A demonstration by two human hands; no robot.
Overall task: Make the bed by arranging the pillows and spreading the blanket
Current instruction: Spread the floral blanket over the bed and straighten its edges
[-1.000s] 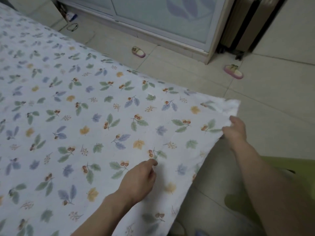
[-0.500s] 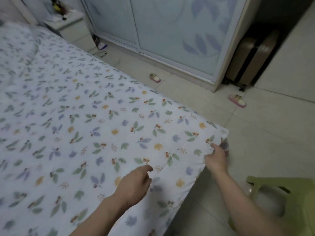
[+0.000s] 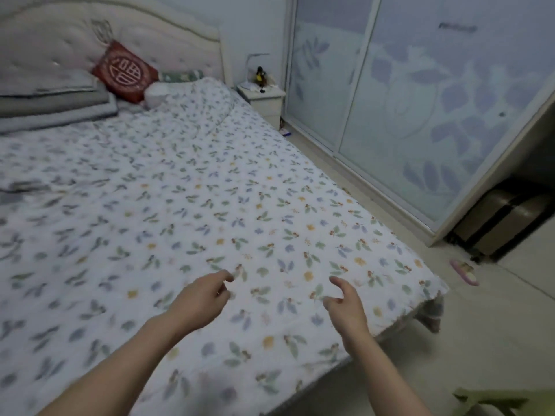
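Blanket (image 3: pixel 210 205), the leaf-printed one, lies spread flat over most of the bed, its near right corner (image 3: pixel 432 295) draped at the mattress edge. Both hands hover just above it near the foot: the left hand (image 3: pixel 201 301) and right hand (image 3: pixel 345 304) hang loosely curled, holding nothing. Spreading looks nearly done; some creases remain at far left. Pillows (image 3: pixel 54 97) sit stacked at the far left by the headboard (image 3: pixel 150 34), with a red cushion (image 3: pixel 124 70) leaning beside them, seemingly unarranged. A nightstand (image 3: pixel 264 97) and wardrobe (image 3: pixel 420 115) stand to the right, clear of the work
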